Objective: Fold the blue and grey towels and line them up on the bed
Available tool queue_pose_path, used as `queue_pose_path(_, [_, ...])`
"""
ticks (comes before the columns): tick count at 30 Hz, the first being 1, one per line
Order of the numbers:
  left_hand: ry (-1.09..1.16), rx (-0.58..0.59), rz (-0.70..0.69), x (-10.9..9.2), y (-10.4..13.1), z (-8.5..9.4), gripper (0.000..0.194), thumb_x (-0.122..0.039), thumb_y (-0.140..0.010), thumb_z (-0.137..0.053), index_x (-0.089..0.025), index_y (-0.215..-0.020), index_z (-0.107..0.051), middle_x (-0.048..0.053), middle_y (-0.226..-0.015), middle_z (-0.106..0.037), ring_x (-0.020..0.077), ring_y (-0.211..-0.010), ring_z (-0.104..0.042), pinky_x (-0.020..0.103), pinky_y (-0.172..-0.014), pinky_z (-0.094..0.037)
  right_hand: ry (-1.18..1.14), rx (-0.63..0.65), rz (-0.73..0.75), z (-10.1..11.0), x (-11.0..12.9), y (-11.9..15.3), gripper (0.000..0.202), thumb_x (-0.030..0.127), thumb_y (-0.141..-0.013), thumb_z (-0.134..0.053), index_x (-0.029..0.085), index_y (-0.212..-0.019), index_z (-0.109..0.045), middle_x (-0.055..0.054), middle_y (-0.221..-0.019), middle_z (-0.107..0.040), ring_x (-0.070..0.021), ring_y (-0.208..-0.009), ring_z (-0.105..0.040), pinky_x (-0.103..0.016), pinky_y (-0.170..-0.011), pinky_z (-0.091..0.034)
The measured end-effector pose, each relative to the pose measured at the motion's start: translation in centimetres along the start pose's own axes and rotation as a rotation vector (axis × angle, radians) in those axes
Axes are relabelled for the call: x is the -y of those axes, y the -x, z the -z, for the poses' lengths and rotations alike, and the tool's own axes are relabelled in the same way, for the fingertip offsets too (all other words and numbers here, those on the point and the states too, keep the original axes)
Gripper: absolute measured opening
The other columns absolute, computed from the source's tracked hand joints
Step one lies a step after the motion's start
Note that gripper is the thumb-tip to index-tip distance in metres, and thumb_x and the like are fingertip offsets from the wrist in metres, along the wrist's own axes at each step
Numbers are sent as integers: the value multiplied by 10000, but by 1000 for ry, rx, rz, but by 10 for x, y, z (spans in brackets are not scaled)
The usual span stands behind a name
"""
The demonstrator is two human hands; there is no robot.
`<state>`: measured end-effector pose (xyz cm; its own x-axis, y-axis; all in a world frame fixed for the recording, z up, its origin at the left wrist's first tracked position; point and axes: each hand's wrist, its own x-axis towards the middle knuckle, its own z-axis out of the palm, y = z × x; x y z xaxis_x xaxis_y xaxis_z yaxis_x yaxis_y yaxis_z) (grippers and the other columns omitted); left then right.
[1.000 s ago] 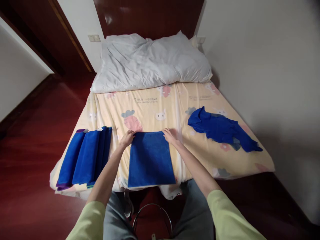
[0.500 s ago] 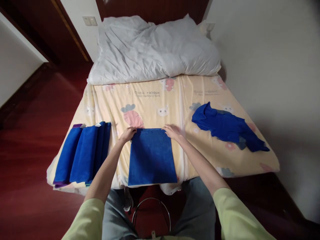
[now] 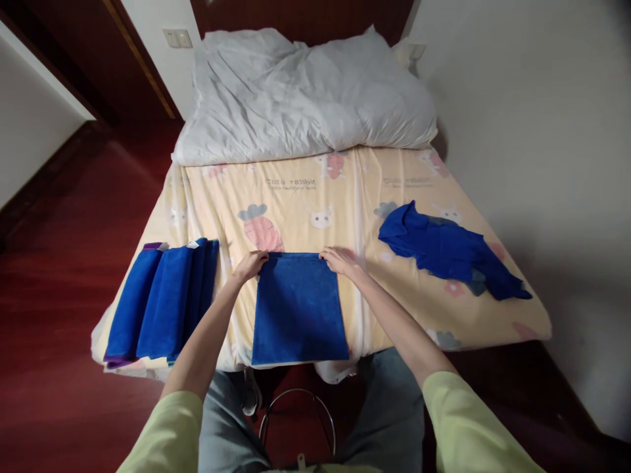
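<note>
A flat blue cloth [image 3: 300,309] lies squared out at the front edge of the bed, its near edge along the mattress edge. My left hand [image 3: 252,264] pinches its far left corner, fingers closed on the fabric. At the far right corner, my right hand [image 3: 337,260] grips the cloth in the same way. Several folded blue cloths [image 3: 165,302] lie side by side on the left of the bed, some with purple or green edges. To the right, a crumpled blue cloth [image 3: 444,246] rests in a loose heap.
The bed [image 3: 305,203] has a yellow rabbit-and-carrot sheet. A grey-white quilt [image 3: 305,98] is bunched at its head end. Below the front edge, a round metal stool frame [image 3: 298,393] shows between my legs. A wall stands close on the right.
</note>
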<state>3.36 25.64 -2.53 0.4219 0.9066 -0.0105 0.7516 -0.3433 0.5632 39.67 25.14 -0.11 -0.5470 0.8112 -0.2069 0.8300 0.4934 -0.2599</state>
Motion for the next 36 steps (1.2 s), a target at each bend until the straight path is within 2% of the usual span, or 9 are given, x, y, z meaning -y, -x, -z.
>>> queue_pose_path(4, [17, -11, 7, 6, -2, -5, 245, -298, -934, -486, -200, -906, -708, 57, -859, -719, 196, -778, -670, 282, -759, -511, -3, 10, -58, -3, -4, -2, 344, 31, -867, -549, 199, -1137, -680, -90, -1185, -671, -199, -1066, -638, -269, -929, -467])
queue_pose_path(8, [25, -25, 7, 9, -2, -6, 230, -277, -914, -492, -198, -913, -708, 63, -893, -735, 208, -832, -682, 292, -800, -509, -84, 111, -174, -4, -7, -7, 289, 78, -814, -662, 220, -1065, -685, -57, -1114, -704, -191, -976, -664, -246, -803, -493])
queue_pose_path(11, [42, -21, 37, 8, -2, -6, 235, -263, -910, -485, -202, -906, -711, 61, -910, -746, 206, -836, -688, 292, -807, -516, -161, 19, -154, -9, -10, -9, 235, 82, -836, -648, 208, -1027, -701, -59, -1075, -717, -185, -972, -666, -261, -840, -501])
queue_pose_path(14, [45, -41, 48, 7, -2, -6, 231, -263, -912, -488, -203, -907, -711, 56, -911, -746, 201, -843, -686, 289, -827, -520, -221, -106, -56, -15, -14, -9, 133, 129, -907, -620, 174, -986, -717, -85, -1049, -721, -191, -1005, -663, -293, -927, -493])
queue_pose_path(17, [18, -56, 39, 6, -2, -6, 211, -257, -912, -500, -198, -897, -702, 57, -912, -737, 198, -851, -679, 284, -836, -515, -264, -157, -22, -17, -16, -6, 143, 196, -975, -580, 163, -988, -720, -96, -1033, -728, -194, -979, -673, -295, -909, -494])
queue_pose_path(26, [-201, -46, 145, 2, -8, -5, 186, -248, -980, -473, -186, -980, -649, 107, -884, -732, 228, -796, -693, 287, -741, -477, -155, -134, -274, -2, -2, -7, 225, 242, -1026, -516, 164, -1035, -727, -136, -1078, -740, -217, -1002, -681, -267, -865, -474])
queue_pose_path(30, [-259, -49, 191, 0, -16, -6, 185, -231, -972, -475, -180, -957, -652, 129, -861, -723, 244, -797, -693, 296, -729, -478, -148, -130, -362, -10, -4, -17, 202, 236, -1005, -542, 180, -1032, -734, -145, -1101, -731, -243, -1031, -676, -293, -884, -490])
queue_pose_path(33, [-223, -63, 203, -4, -19, -6, 172, -221, -947, -499, -189, -900, -662, 119, -892, -711, 235, -849, -683, 295, -771, -498, -172, -161, -350, -21, -9, -22, 177, 204, -984, -558, 174, -1025, -728, -136, -1130, -700, -227, -1077, -648, -306, -952, -487])
queue_pose_path(36, [-179, -71, 171, -6, -19, -5, 165, -206, -917, -528, -179, -942, -689, 130, -995, -696, 245, -951, -667, 319, -854, -511, -215, -232, -328, -29, -14, -22, 150, 175, -955, -589, 153, -1033, -716, -139, -1188, -665, -206, -1122, -623, -318, -1012, -471])
